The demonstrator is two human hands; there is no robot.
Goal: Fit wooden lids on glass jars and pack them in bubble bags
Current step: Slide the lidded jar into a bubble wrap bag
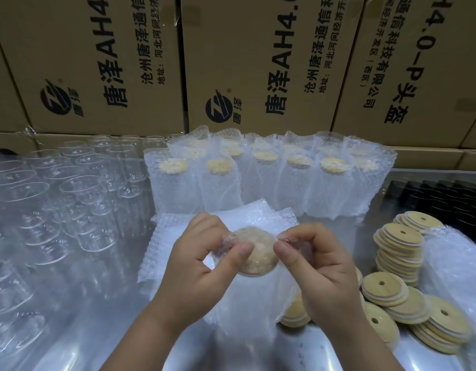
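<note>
Head view: left hand and right hand each pinch the bag mouth between thumb and forefinger, either side of the lid showing through it, above the tabletop. Flat bags lie just beyond, packed jars behind them, bare jars left, loose lids right, some hidden behind the right hand.

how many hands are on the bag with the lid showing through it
2. The left hand pinches the bag left of the lid; the right hand pinches it on the right.
</note>
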